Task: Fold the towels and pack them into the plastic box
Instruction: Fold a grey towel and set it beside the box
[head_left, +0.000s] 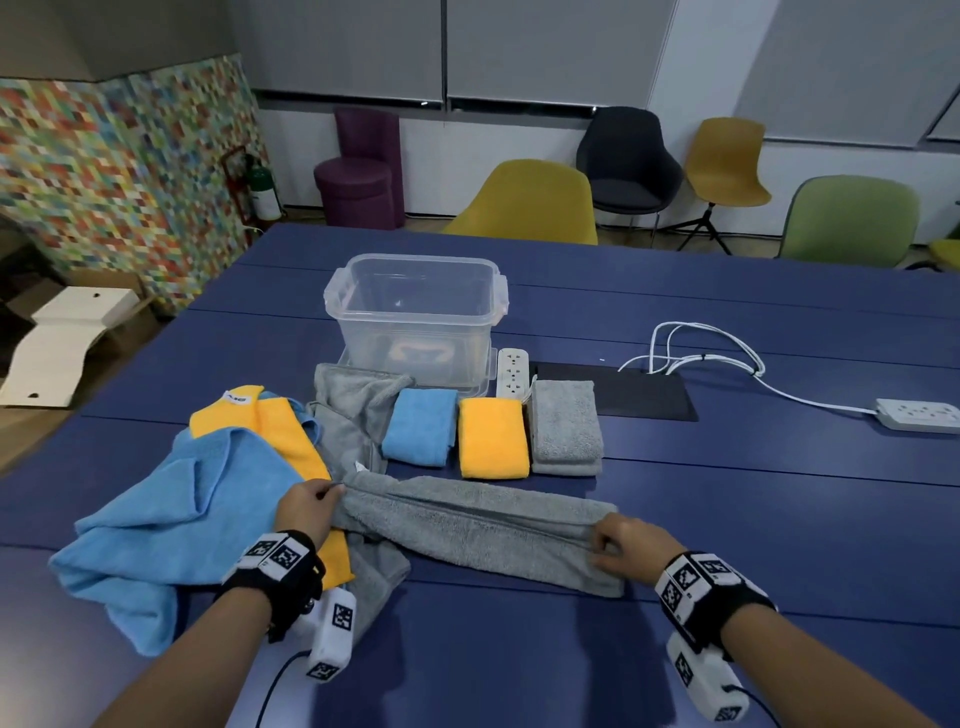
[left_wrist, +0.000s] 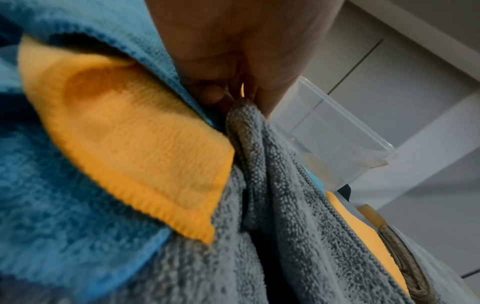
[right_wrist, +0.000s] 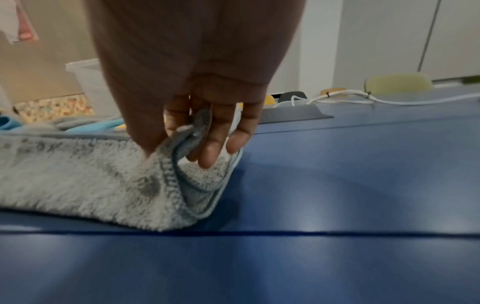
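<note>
L hand (head_left: 306, 506) & R hand (head_left: 631, 545) each pinch an end of the grey towel (head_left: 478, 530), stretched 9-to-3 o'clock on the table (head_left: 779, 519); box (head_left: 415, 312) at 12.

Even, dim indoor light in the head view, edges bowing outward. Soft glare pools on the blue table (right_wrist: 311, 226) under the right wrist. Left wrist close-up is shadowy, the blue towel (left_wrist: 64, 205) smeared out of focus.

Grey towel (head_left: 483, 525), folded blue towel (head_left: 420, 433), folded yellow towel (head_left: 492, 445), navy table (head_left: 727, 519), multicoloured mosaic wall (head_left: 104, 176)
</note>
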